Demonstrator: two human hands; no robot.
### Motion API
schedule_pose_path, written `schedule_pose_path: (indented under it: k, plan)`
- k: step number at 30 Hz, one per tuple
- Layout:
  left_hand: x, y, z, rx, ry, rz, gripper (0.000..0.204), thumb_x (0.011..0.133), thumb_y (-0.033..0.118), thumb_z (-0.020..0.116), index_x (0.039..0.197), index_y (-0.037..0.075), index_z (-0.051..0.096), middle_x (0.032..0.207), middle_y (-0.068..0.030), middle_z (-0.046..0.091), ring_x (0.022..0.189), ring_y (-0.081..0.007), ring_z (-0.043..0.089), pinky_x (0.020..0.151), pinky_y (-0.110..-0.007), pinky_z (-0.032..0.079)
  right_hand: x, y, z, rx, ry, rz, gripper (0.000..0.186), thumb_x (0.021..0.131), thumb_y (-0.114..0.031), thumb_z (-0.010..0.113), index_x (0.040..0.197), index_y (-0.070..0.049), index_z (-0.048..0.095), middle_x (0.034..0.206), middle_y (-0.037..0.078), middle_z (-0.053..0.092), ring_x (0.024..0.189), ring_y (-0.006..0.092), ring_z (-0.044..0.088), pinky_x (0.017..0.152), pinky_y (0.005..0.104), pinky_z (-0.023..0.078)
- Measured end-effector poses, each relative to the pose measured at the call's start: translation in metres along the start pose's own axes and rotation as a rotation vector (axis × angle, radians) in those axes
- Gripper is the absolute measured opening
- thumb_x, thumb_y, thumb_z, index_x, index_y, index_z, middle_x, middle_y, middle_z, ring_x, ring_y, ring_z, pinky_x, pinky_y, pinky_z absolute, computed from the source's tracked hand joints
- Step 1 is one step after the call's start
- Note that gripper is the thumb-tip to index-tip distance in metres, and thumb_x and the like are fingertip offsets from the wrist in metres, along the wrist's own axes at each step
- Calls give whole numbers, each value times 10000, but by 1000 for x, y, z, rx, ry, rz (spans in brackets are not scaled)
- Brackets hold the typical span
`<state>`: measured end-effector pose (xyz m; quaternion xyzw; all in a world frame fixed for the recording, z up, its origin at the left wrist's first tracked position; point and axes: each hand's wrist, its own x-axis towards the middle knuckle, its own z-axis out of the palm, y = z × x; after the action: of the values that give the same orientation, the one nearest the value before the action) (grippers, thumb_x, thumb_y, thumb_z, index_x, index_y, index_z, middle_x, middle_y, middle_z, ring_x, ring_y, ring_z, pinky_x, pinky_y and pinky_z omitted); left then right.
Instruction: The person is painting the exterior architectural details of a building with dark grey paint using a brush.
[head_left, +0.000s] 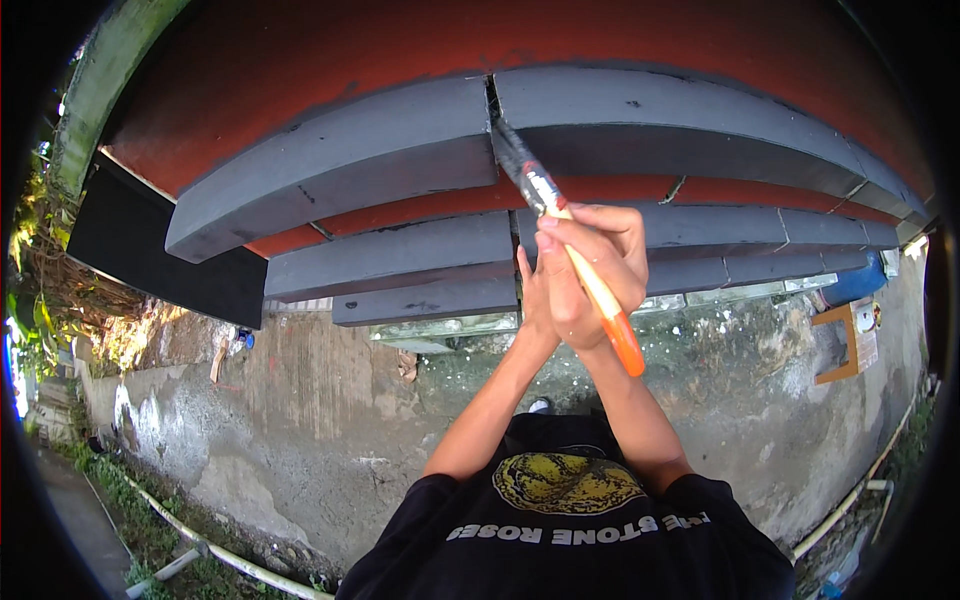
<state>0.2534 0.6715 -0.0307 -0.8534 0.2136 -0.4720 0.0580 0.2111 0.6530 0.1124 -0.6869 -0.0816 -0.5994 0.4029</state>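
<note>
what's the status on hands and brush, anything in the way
Right hand gripping paintbrush. Left hand alongside. Bristles at gap between grey slabs. No obstruction visible.

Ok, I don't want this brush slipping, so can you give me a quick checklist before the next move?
1. Brush gripped: ok, the right hand holds the paintbrush by its handle.
2. Bristles placed: ok, the dark bristles are at the lower end of the dark gap between the upper grey beams.
3. Left hand clear of the bristles: ok, it is below them, beside the right hand.
4. Gloves on: not ok, both hands are bare.
5. Enough paint on the bristles: cannot tell.
</note>
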Motion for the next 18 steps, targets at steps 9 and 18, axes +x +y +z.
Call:
schedule_pose_path:
  k: [9, 18]
  plan:
    - [-4, -22, 4, -868, -710, 15, 723, 849, 247, 654, 1474, -41, 434, 1572, -237, 372, 1472, -371, 345, 1196, -636, 148, 3, 9, -11, 89, 103, -164, 223, 805, 45, 724, 1012, -38, 719, 1108, 152, 562, 905, 263, 616, 772, 345, 530]
    - [-2, -2, 8, -734, -894, -71, 610, 945, 338, 548, 1481, 60, 463, 1539, -197, 434, 1461, -412, 342, 1182, -670, 139, -24, 13, -17, 33, -43, 8, 266, 659, 94, 730, 876, -46, 794, 925, 130, 659, 835, 222, 648, 711, 303, 548]
